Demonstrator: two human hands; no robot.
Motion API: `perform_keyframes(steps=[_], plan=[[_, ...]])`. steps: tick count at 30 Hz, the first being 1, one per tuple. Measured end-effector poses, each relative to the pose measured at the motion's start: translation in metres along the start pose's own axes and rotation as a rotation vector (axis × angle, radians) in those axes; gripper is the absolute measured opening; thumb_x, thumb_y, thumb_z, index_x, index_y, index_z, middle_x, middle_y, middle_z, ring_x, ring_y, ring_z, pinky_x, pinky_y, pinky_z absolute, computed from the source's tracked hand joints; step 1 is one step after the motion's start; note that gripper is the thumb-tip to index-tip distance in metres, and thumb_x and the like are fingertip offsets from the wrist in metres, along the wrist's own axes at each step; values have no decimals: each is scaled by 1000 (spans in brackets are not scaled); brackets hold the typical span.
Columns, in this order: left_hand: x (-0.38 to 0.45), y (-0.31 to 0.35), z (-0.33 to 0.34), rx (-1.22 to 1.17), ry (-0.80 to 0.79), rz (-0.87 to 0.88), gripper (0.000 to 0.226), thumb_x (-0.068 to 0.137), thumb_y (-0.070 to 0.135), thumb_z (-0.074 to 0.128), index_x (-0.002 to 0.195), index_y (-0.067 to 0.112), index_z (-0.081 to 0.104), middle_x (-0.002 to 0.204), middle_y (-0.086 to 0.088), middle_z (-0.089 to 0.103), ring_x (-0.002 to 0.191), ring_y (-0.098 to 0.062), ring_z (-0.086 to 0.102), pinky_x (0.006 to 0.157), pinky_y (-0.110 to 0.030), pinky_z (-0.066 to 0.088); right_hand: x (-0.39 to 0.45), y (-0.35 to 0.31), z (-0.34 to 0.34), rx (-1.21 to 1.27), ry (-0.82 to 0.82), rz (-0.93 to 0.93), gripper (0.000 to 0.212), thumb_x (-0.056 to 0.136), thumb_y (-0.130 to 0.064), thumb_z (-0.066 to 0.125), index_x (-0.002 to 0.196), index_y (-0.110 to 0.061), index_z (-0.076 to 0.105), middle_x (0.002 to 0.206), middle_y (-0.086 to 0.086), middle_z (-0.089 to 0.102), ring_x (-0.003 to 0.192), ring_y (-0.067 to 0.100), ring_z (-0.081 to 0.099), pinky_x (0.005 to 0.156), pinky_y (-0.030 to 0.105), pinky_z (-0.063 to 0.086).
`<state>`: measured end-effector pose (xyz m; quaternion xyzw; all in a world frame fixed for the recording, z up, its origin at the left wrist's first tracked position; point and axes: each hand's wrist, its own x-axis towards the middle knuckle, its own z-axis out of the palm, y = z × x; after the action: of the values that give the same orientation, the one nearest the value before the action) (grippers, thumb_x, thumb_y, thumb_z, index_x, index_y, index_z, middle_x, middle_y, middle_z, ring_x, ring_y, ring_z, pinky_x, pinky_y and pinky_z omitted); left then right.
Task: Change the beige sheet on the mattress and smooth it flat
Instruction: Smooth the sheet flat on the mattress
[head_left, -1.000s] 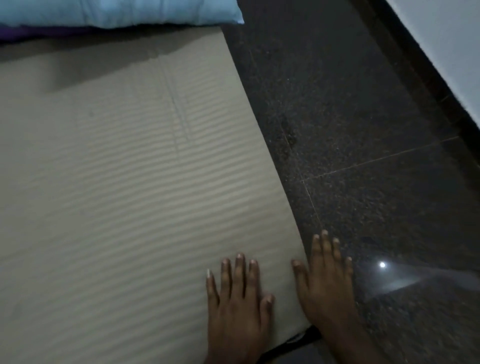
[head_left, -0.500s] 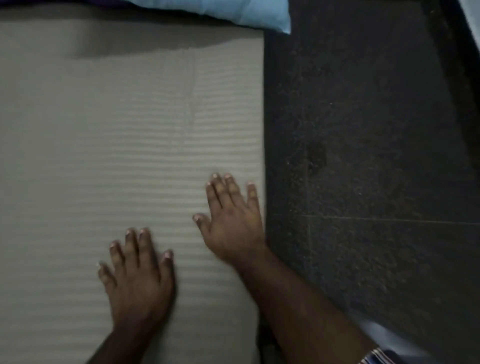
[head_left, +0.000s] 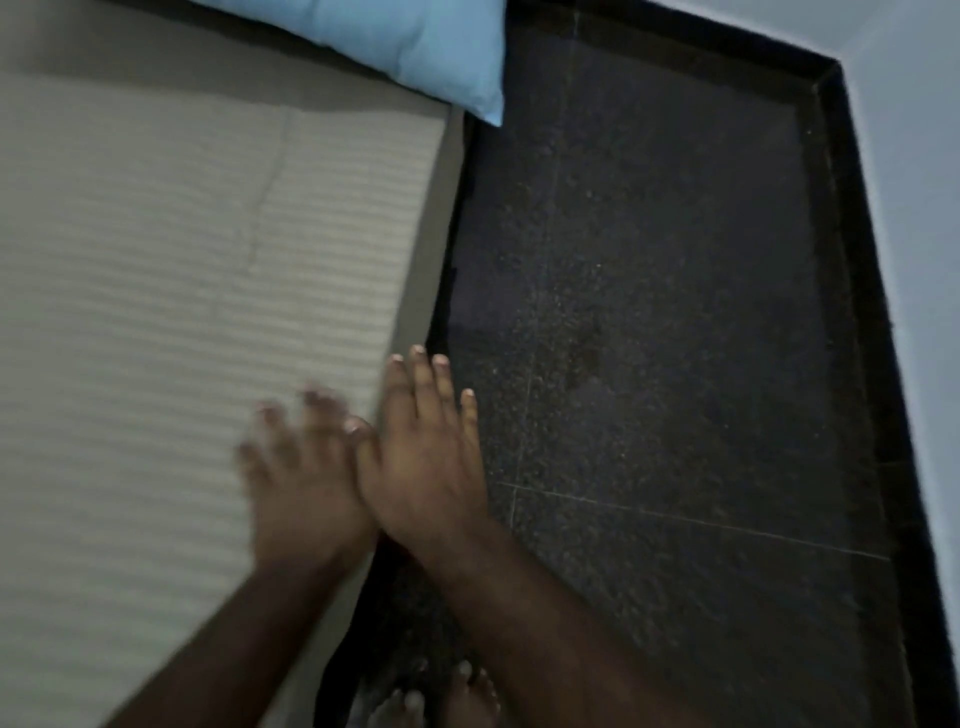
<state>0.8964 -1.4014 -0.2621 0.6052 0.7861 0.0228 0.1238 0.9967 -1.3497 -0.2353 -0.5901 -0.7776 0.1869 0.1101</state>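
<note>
While the beige sheet (head_left: 171, 291) runs lengthwise toward the pillow (head_left: 415, 41), both flat, open-fingered hands hold nothing.

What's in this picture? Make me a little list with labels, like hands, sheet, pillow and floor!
left hand: flat on the sheet, fingers spread, blurred
right hand: fingers straight, at the mattress's right edge
beige sheet: striped, lies mostly flat, one faint crease
pillow: light blue, at the top, its corner past the edge
floor: dark speckled tiles
toes: bare, at the bottom edge
</note>
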Motion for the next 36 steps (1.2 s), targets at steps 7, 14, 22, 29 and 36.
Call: perform_keyframes(steps=[7,14,22,29,36], plan=[[7,-69,-32,-175,58,-22,58,94,37,35,145,15,49,155,-9,44,147,-37,32,115,-58,27,47,-32,11,-30,-50,-168,65,98,-47,35,154,-13,36,164,11,27,153,31,20,121,56,20],[88,-178,-44,-62,61,-427,75,95,54,19,155,11,35,163,-11,30,151,-38,22,120,-62,17,100,-115,95,-146,-172,-577,60,97,-48,43,152,-22,41,164,9,27,152,30,23,123,56,12],[168,-123,-33,31,49,-291,75,99,57,27,158,10,29,165,-13,24,152,-40,18,119,-68,8,182,-19,32,-416,-86,52,77,99,-58,24,156,-7,33,164,17,26,151,38,23,117,67,18],[133,-64,-30,-163,-78,329,62,79,43,42,133,20,61,138,-8,62,133,-31,54,123,-45,13,241,-139,74,-169,-268,-496,65,101,-54,30,158,-23,27,168,5,18,156,26,11,124,55,8],[151,-164,-44,-178,154,-95,54,99,43,40,143,16,56,154,-6,47,147,-33,37,117,-62,26,304,-32,44,-500,-157,-132,81,98,-70,8,161,-20,15,169,4,9,155,27,7,123,56,8]])
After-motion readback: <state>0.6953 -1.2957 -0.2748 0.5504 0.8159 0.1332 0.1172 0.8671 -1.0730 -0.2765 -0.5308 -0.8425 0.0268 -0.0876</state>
